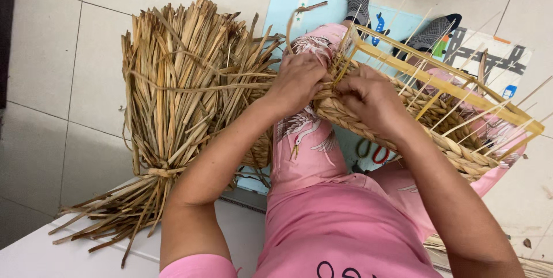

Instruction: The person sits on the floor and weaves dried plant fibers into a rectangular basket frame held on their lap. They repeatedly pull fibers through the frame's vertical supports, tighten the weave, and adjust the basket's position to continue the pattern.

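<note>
Close together, the left hand (pixel 296 82) and right hand (pixel 368 96) pinch the basket (pixel 461 154) rim's braid, fingertips hidden, reed bundle (pixel 173 99) just left.

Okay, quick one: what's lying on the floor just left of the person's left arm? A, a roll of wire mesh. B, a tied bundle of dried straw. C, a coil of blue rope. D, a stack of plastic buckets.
B: a tied bundle of dried straw lies on the floor tiles beside the left arm, while both hands, left hand and right hand, work on the woven basket.
</note>
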